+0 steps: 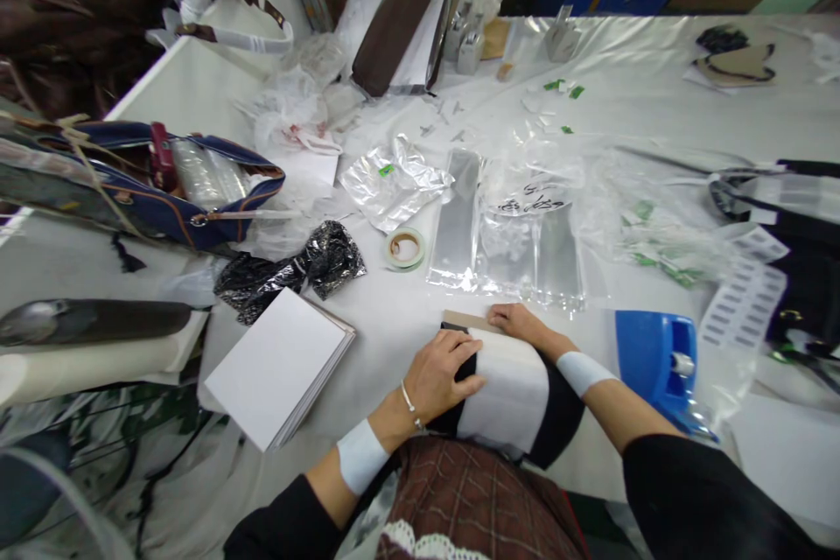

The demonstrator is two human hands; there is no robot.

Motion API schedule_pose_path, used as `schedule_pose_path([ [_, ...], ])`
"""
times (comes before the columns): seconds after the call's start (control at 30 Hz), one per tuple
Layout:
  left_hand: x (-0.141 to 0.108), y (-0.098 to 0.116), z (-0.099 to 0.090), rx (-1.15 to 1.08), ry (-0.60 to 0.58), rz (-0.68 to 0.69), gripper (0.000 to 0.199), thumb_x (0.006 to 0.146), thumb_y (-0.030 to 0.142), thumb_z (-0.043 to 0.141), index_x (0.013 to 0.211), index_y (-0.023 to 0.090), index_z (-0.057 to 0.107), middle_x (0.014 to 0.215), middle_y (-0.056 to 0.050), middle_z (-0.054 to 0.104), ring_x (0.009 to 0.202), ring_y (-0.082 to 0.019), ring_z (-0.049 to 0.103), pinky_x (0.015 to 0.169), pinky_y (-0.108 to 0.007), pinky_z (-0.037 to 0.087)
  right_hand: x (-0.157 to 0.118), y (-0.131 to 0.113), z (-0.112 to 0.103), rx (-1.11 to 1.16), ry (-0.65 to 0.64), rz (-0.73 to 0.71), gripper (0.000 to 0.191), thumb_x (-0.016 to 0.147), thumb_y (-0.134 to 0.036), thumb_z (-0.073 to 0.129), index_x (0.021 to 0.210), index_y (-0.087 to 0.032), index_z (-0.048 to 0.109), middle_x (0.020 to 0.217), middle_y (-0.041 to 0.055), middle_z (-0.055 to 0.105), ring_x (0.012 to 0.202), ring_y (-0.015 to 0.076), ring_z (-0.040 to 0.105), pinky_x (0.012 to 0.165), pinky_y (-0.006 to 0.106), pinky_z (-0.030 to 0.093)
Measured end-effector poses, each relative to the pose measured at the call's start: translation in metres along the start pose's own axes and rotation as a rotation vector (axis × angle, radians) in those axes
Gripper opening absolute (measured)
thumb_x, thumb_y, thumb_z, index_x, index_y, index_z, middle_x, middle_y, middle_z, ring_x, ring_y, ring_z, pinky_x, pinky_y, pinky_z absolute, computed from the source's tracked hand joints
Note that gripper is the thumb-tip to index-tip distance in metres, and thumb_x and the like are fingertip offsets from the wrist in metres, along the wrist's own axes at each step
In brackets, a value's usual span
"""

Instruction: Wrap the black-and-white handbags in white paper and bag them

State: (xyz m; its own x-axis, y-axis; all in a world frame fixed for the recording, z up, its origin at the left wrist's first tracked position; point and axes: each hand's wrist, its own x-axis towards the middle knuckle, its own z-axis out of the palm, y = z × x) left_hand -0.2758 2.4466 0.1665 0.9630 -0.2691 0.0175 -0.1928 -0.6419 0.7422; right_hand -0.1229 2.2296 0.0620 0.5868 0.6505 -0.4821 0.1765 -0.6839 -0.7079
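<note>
A black item (557, 420) with a broad white sheet (515, 372) around its middle rests at the table's front edge, against my body. Brown cardboard (467, 320) sticks out along its far side. My left hand (441, 374) grips its left end, fingers bent over the black part and thumb at the white sheet's edge. At the far side, my right hand (525, 324) has its fingers curled at the cardboard's edge; its palm is against the white sheet. The undersides of the fingers are hidden. What kind of item this is cannot be made out.
Left of my hands lie a stack of white boards (279, 372) and crumpled black plastic (302, 267). A tape roll (404, 249) and clear bags (505, 232) lie beyond. At right stand a blue tape dispenser (653, 359) and label sheets (741, 302). A navy bag (216, 223) sits far left.
</note>
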Motion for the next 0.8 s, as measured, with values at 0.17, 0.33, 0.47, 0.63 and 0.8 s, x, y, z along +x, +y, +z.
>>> schedule_pose_path([
  [0.17, 0.011, -0.028, 0.013, -0.082, 0.056, -0.074, 0.046, 0.081, 0.028, 0.073, 0.124, 0.02, 0.063, 0.119, -0.008, 0.067, 0.113, -0.024, 0.058, 0.103, -0.04, 0.051, 0.003, 0.002, 0.0, 0.02, -0.054, 0.08, 0.017, 0.074, -0.027, 0.053, 0.071, -0.019, 0.068, 0.07, 0.0009, 0.068, 0.072, 0.0175, 0.059, 0.07, 0.028, 0.046],
  [0.33, 0.014, -0.056, 0.011, -0.089, 0.065, -0.116, 0.052, 0.083, 0.036, 0.073, 0.13, 0.021, 0.058, 0.129, -0.01, 0.063, 0.123, -0.023, 0.057, 0.108, -0.041, 0.048, 0.009, -0.006, -0.022, -0.076, -0.062, 0.158, 0.013, 0.067, -0.026, 0.059, 0.061, -0.02, 0.069, 0.064, 0.003, 0.069, 0.066, 0.0197, 0.061, 0.067, 0.031, 0.046],
  [0.47, -0.02, -0.071, -0.026, 0.315, 0.266, -0.275, 0.057, 0.084, 0.034, 0.073, 0.135, 0.018, 0.052, 0.142, -0.015, 0.053, 0.136, -0.03, 0.046, 0.114, -0.049, 0.041, -0.002, -0.011, -0.042, -0.123, 0.124, 0.165, 0.027, 0.074, -0.04, 0.056, 0.081, -0.023, 0.075, 0.086, 0.0075, 0.076, 0.081, 0.0273, 0.068, 0.076, 0.038, 0.049],
  [0.63, -0.091, -0.082, -0.091, 0.721, 0.418, -0.735, 0.059, 0.08, 0.037, 0.076, 0.129, 0.012, 0.054, 0.131, -0.018, 0.058, 0.124, -0.035, 0.051, 0.103, -0.05, 0.045, -0.039, -0.012, -0.042, -0.036, 0.356, 0.199, 0.044, 0.07, -0.058, 0.057, 0.092, -0.026, 0.076, 0.09, 0.0057, 0.078, 0.085, 0.0315, 0.071, 0.081, 0.044, 0.052],
  [0.8, -0.124, -0.074, -0.108, 0.776, 0.172, -0.891, 0.04, 0.081, 0.039, 0.074, 0.112, 0.018, 0.06, 0.112, -0.01, 0.063, 0.105, -0.031, 0.057, 0.084, -0.043, 0.051, -0.066, -0.032, -0.026, 0.051, 0.382, 0.192, 0.045, 0.067, -0.061, 0.061, 0.09, -0.026, 0.077, 0.089, 0.0055, 0.078, 0.087, 0.0323, 0.071, 0.083, 0.045, 0.054],
])
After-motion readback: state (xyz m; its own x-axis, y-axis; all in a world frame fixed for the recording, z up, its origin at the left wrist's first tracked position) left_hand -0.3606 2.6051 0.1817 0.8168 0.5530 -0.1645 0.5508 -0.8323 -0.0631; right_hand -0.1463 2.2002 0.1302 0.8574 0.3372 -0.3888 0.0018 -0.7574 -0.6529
